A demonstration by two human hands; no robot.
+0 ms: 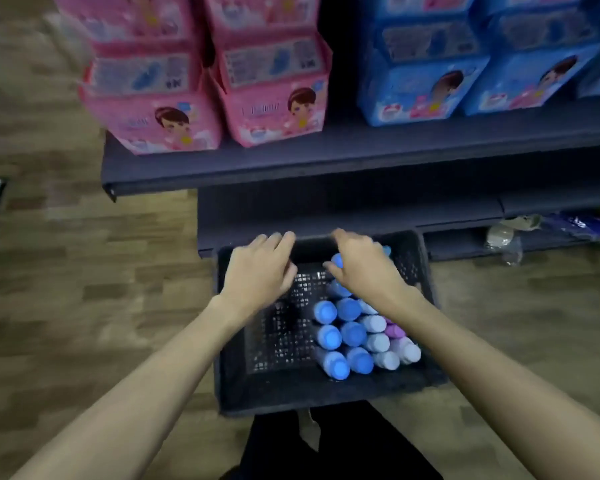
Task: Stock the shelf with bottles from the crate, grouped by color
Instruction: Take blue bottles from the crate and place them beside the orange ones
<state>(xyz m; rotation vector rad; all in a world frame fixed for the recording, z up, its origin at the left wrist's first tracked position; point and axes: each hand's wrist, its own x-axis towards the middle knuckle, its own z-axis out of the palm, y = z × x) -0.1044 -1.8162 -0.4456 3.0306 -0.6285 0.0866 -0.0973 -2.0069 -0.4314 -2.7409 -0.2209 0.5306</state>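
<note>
Our right hand (364,268) grips a blue-capped bottle (337,261) in the black crate (326,398); our left hand (258,268) hovers open.

Crate's (326,398) left half lies open; bottles (352,336) crowd its right.

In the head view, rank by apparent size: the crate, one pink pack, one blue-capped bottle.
1. Crate, largest.
2. Pink pack; it sits farther from the camera, so its true size against the crate is unsure.
3. Blue-capped bottle, clearly smallest.
</note>
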